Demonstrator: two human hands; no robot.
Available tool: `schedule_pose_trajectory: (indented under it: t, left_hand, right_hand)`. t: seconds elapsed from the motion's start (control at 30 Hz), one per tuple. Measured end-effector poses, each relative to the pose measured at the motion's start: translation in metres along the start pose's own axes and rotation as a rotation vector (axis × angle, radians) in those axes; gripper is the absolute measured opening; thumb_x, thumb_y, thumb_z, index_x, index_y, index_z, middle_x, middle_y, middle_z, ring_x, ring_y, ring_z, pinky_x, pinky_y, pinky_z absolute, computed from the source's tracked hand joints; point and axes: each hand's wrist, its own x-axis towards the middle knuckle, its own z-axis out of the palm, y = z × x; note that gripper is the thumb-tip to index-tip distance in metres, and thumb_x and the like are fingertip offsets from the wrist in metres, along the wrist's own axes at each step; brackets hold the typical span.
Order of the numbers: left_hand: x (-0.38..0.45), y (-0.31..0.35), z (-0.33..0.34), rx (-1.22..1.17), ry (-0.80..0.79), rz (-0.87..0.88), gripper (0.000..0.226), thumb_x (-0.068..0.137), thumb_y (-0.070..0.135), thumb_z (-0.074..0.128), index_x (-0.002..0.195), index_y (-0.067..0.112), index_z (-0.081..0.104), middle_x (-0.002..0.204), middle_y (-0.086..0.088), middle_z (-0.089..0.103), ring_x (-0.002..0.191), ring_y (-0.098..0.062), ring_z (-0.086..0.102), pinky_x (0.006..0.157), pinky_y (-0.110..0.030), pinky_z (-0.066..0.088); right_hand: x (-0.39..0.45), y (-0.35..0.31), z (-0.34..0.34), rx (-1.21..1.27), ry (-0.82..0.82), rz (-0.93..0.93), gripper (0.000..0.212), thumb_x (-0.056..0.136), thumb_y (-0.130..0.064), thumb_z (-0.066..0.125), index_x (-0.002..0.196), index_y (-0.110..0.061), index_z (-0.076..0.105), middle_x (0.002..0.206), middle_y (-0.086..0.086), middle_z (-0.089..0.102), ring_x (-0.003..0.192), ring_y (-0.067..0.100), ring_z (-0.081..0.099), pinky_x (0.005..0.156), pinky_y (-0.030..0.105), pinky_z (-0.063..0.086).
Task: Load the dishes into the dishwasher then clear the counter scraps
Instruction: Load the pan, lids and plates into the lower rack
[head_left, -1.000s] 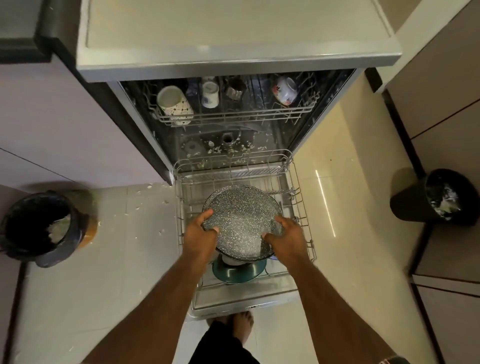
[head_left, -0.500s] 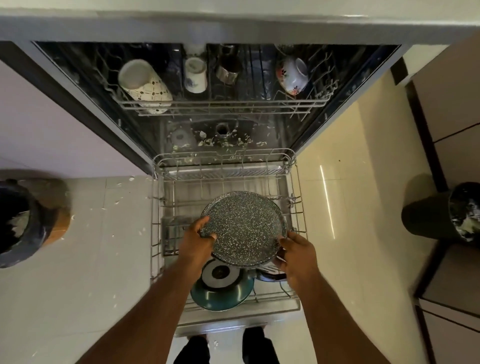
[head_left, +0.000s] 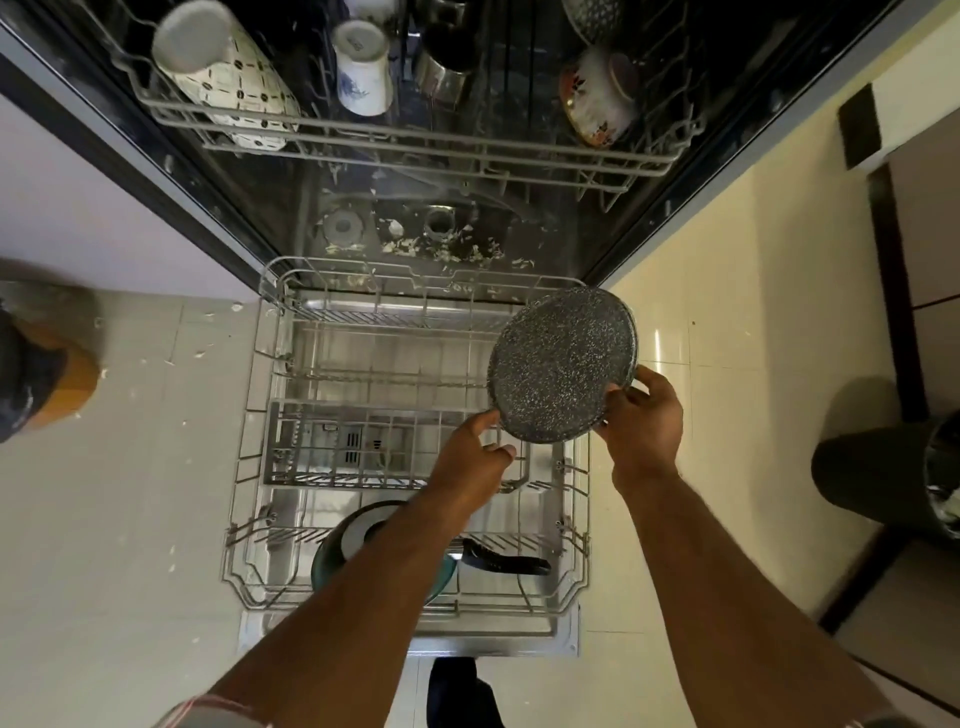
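From the head camera, I am mid-loading: my right hand (head_left: 641, 421) grips the speckled plate (head_left: 561, 364) tilted over the lower rack (head_left: 249, 415)'s right rear corner, my left hand (head_left: 470, 457) relaxed with fingertips at its rim, the next move needing it slotted upright between tines.

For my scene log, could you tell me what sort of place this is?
Most likely a home kitchen: an open dishwasher with cups in its upper rack, a pulled-out lower rack, and tiled floor.
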Motion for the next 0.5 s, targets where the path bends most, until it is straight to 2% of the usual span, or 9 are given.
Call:
schedule_pose_trajectory:
  t: [0.07, 0.13, 0.27, 0.33, 0.5]
  left_hand:
    - [0.002, -0.002, 0.003, 0.013, -0.003, 0.018, 0.053, 0.097, 0.009, 0.062, 0.146, 0.024, 0.048, 0.15, -0.001, 0.047, 0.125, -0.017, 0.055, 0.073, -0.014, 0.042]
    - [0.006, -0.006, 0.005, 0.008, -0.004, 0.02, 0.051, 0.097, 0.008, 0.061, 0.144, 0.023, 0.051, 0.149, -0.002, 0.047, 0.128, -0.018, 0.053, 0.083, -0.018, 0.044]
    - [0.015, -0.01, 0.007, 0.002, -0.011, 0.018, 0.05, 0.098, 0.008, 0.06, 0.144, 0.023, 0.05, 0.145, -0.007, 0.052, 0.129, -0.021, 0.053, 0.1, -0.035, 0.048]
    - [0.02, -0.011, 0.008, 0.001, -0.017, 0.029, 0.052, 0.099, 0.008, 0.058, 0.147, 0.023, 0.047, 0.148, -0.006, 0.05, 0.134, -0.018, 0.049, 0.102, -0.032, 0.046]
    - [0.027, -0.011, 0.01, 0.006, -0.022, 0.036, 0.054, 0.1, 0.008, 0.056, 0.15, 0.025, 0.043, 0.15, -0.004, 0.049, 0.134, -0.016, 0.047, 0.095, -0.024, 0.045]
  right_hand:
    - [0.005, -0.001, 0.003, -0.041, 0.004, -0.052, 0.033, 0.091, -0.016, 0.067, 0.121, -0.028, 0.062, 0.103, -0.002, 0.076, 0.092, 0.021, 0.074, 0.081, 0.051, 0.062]
    - [0.008, -0.001, 0.008, -0.095, 0.013, -0.091, 0.033, 0.092, -0.017, 0.066, 0.123, -0.028, 0.061, 0.102, -0.004, 0.076, 0.091, 0.019, 0.074, 0.081, 0.049, 0.062]
    - [0.01, 0.001, 0.019, -0.154, 0.004, -0.13, 0.032, 0.091, -0.016, 0.065, 0.118, -0.033, 0.06, 0.1, -0.007, 0.075, 0.091, 0.017, 0.073, 0.082, 0.048, 0.062]
    - [0.011, 0.001, 0.023, -0.161, -0.01, -0.132, 0.033, 0.092, -0.016, 0.066, 0.119, -0.033, 0.06, 0.103, -0.006, 0.074, 0.094, 0.018, 0.072, 0.082, 0.047, 0.062]
    - [0.017, -0.002, 0.024, -0.179, 0.004, -0.148, 0.035, 0.093, -0.015, 0.067, 0.124, -0.03, 0.059, 0.101, -0.008, 0.071, 0.095, 0.017, 0.071, 0.084, 0.046, 0.062]
